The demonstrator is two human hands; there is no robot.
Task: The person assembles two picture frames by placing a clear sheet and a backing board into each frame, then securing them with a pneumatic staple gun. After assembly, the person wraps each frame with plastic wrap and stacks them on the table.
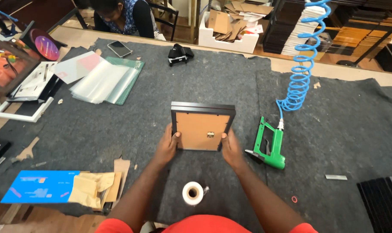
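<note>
Black-framed picture frame (202, 126), back side up, sits centre of the picture on the grey felt mat (230, 82). Left hand (168, 146) grips its lower-left edge, fingers curled around the moulding, thumb on the brown backing board. Right hand (232, 149) mirrors that on the lower-right edge, closed on the frame. Small brass hanger (210, 134) shows on the backing, near the right hand.

Just right of the right hand: green pneumatic stapler (269, 146), lying on the mat, fed by a blue coiled air hose (301, 64) running to the upper right. Below the hands, near the bottom edge: white tape roll (192, 193). Lower left: blue sheet (40, 186) with brown paper scraps (94, 186) on it. Upper left: stack of clear plastic sheets (103, 80), a phone (119, 48) beyond it. Another person sits at the top left of the picture.
</note>
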